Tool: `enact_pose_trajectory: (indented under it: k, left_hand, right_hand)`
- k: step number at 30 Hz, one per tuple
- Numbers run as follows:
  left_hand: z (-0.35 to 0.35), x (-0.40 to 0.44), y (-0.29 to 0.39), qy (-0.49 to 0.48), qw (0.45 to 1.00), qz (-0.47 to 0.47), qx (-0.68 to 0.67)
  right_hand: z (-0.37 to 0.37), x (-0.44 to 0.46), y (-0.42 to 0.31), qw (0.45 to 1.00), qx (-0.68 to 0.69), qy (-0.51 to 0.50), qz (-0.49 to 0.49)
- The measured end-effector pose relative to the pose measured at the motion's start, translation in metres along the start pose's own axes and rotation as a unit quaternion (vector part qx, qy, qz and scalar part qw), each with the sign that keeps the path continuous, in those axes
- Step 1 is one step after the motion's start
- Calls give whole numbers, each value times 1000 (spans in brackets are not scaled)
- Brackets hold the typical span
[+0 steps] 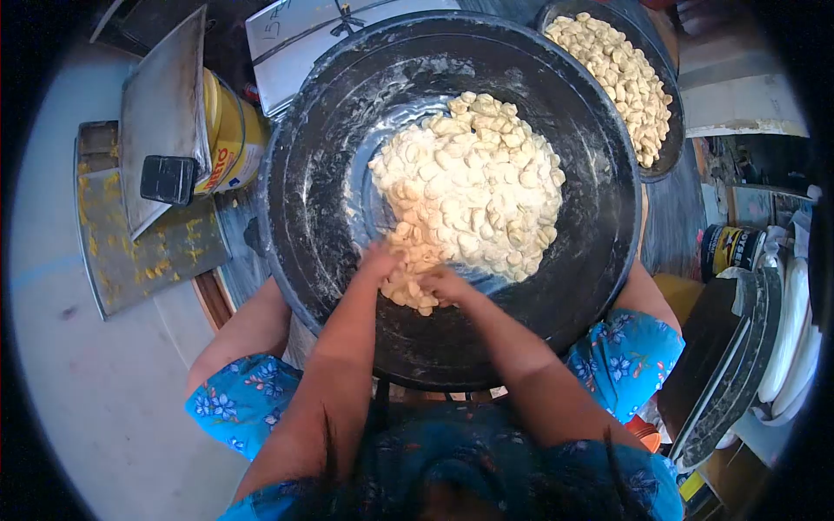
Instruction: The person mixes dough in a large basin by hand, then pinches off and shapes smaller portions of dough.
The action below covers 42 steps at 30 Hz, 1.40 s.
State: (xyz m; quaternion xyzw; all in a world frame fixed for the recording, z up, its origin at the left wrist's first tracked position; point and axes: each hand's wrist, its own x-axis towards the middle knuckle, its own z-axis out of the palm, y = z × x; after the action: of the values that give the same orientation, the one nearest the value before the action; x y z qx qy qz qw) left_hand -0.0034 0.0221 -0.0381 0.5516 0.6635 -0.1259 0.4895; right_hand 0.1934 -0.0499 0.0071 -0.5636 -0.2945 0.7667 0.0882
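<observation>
Large basin: a wide, round, black plastic basin [599, 174] is held between the seated person's knees, its wall smeared with white powder.
Heap: many small, rounded, cream-coloured, dough-like pieces [478, 187], dusted white, are gathered on the floor of this basin, with the nearest ones lying around the hands.
Second basin: a smaller, round, black basin [672, 149] is set beyond the large one at the far right, filled with similar undusted pieces [612, 74].
Tray: a flat, grey metal tray [143, 269], stained yellow, is propped at the left.
Box: a white, flat-topped box [291, 74] is bound with black ties; "15" is handwritten on it, followed by marks that cannot be read.
Bucket: a yellow, round bucket [239, 135] is marked in red; only "ETO" can be read.
Paint can: on a black-and-yellow can [734, 250] at the right, "OYSE" can be read.
Left hand: the left hand [379, 262] is pressed into the heap's near edge; its fingers are blurred, so its grip cannot be told.
Right hand: the right hand [447, 285] is curled loosely against the nearest pieces; whether any are gripped cannot be told.
</observation>
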Motion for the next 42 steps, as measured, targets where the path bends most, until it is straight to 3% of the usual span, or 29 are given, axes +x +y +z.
enact_pose_trajectory:
  k: [1, 4, 5, 7, 8, 9, 11, 13, 14, 15, 17, 19, 22, 23, 24, 27, 29, 32, 36, 38, 39, 40, 41, 42]
  left_hand:
    - [1, -4, 8, -187, 979, -40, -75]
    - [4, -24, 20, -224, 968, 2, -113]
    - [37, -5, -6, 13, 990, 97, -98]
    - [34, -21, -2, 131, 979, 152, -34]
    - [33, -26, 0, 191, 966, 176, -3]
    - [32, -21, -1, 80, 981, 174, -16]
    - [24, -6, -7, -146, 976, 160, -34]
    - [16, 1, -1, -263, 958, 115, -8]
    - [13, 4, 3, -318, 944, 93, 4]
    - [15, -2, 5, -235, 966, 101, -31]
    - [21, -23, 3, -64, 986, 113, -101]
    - [16, -36, 7, -128, 982, 123, -61]
    - [5, -50, 16, -259, 960, 104, 24]
    - [6, -48, 17, -281, 952, 106, 49]
    - [7, -46, 18, -303, 944, 109, 74]
    - [22, -59, 7, -44, 959, 207, 190]
    - [20, -78, 22, -50, 948, 206, 239]
    - [37, -70, 18, -39, 943, 191, 270]
    - [49, -48, 17, -51, 964, 179, 191]
    - [36, -61, 45, -58, 983, 146, 97]
    - [32, -60, 55, -68, 986, 145, 54]
    - [26, -59, 67, -77, 987, 144, 11]
    - [20, -56, 84, -86, 986, 140, -33]
    - [4, -62, 117, -101, 982, 148, -53]
  right_hand:
    - [-20, -11, 3, 998, 53, -23, 40]
    - [-33, -35, 22, 982, -85, 164, 34]
    - [-29, 6, 73, 973, -83, 214, 30]
    - [16, 17, 74, 932, -272, 226, -75]
    - [18, 19, 68, 945, -272, 160, -85]
    - [20, 19, 61, 955, -266, 92, -94]
    - [3, 16, 26, 982, -40, -181, -24]
    - [0, 4, 26, 981, -144, 66, -113]
    - [-2, 0, 25, 949, -195, 191, -155]
    - [4, 3, 27, 921, -226, 253, -192]
    - [15, 0, 24, 906, -323, 224, -157]
    - [20, 2, 31, 887, -403, 180, -136]
    - [-4, -6, 48, 896, -411, 23, -166]
    - [-16, -5, 47, 908, -402, -49, -105]
    - [-17, -10, 45, 908, -402, -1, -118]
    - [-7, -24, 40, 901, -393, 132, -129]
    - [19, -24, 36, 898, -378, 204, -92]
    - [31, -7, 41, 896, -388, 205, -61]
    - [-2, 16, 59, 928, -303, 131, -173]
    - [-15, -3, 38, 978, -152, 88, -115]
    - [-23, -43, -6, 991, -87, 56, -83]
    - [-33, -68, -31, 998, -21, 22, -51]
    - [-56, -44, -5, 995, 82, -35, -46]
    - [-78, -58, -19, 993, 107, -29, -32]
